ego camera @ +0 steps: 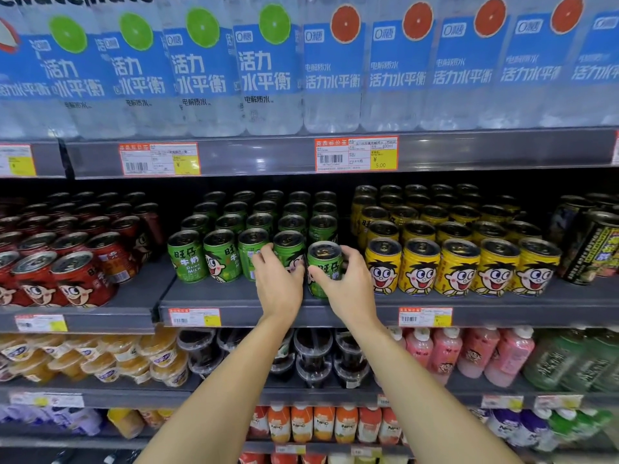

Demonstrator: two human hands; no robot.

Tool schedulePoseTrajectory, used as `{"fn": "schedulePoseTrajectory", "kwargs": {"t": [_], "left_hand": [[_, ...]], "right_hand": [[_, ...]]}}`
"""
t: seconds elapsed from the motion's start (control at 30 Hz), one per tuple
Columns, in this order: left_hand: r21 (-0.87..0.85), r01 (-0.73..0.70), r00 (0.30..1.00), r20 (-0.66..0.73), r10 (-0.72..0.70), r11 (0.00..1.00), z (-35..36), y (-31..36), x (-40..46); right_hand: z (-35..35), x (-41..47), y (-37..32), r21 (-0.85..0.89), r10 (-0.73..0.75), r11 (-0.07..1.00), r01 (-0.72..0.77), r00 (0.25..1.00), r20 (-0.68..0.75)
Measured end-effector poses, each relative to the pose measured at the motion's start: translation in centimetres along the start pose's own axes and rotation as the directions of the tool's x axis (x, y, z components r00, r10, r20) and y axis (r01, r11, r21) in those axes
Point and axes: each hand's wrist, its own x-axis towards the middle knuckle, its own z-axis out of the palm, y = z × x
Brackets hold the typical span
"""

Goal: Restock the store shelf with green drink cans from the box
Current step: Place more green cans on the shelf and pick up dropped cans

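Rows of green drink cans fill the middle of the grey shelf. My right hand grips the front right green can, fingers and thumb curled around its sides, the can standing at the shelf's front. My left hand rests its fingers against the neighbouring front green can, partly covering it. The box is not in view.
Red cans stand to the left and yellow cans to the right of the green ones. Large water bottles line the shelf above. Jelly cups, dark cups and pink bottles fill the shelf below.
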Motion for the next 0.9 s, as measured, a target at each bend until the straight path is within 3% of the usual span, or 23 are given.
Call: {"fn": "schedulePoseTrajectory", "kwargs": {"t": [0.4,0.73,0.83,0.9], "left_hand": [[0.056,0.031,0.999,0.026,-0.033,0.998,0.6,0.5,0.7],[0.006,-0.049,0.994,0.099,0.049,0.999,-0.7,-1.9,1.1],[0.189,-0.156,0.980,0.151,0.128,0.970,-1.4,-3.9,0.7],[0.360,-0.288,0.954,0.188,0.233,0.887,-1.8,-5.2,0.5]], "right_hand": [[0.1,-0.1,0.0,-0.021,0.006,1.000,-0.006,1.000,0.003],[-0.1,0.4,-0.5,-0.047,0.046,0.998,-0.043,0.997,0.059],[-0.2,0.3,-0.6,-0.059,0.048,0.997,-0.044,0.997,0.060],[-0.2,0.2,-0.6,-0.069,0.049,0.997,-0.044,0.997,0.061]]}}
